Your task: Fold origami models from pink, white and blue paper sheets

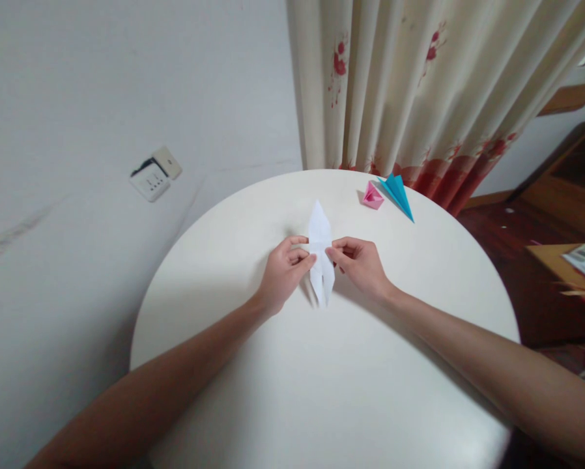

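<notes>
A narrow piece of folded white paper (320, 225) is held up just over the table, its long side pointing away from me. The far end comes to a point; the near end is split into two pointed flaps. My left hand (285, 270) pinches its left edge near the middle, thumb on top. On the opposite edge, my right hand (359, 262) grips the paper between thumb and fingers at about the same height. Parts of the fingers behind the paper are hidden.
The round white table (322, 384) carries a pink folded-paper piece (372, 196) and a blue paper plane (399, 195) near its far right edge. Behind hangs a cream curtain (380, 85) with red flowers. A wall with a socket (150, 182) borders the left.
</notes>
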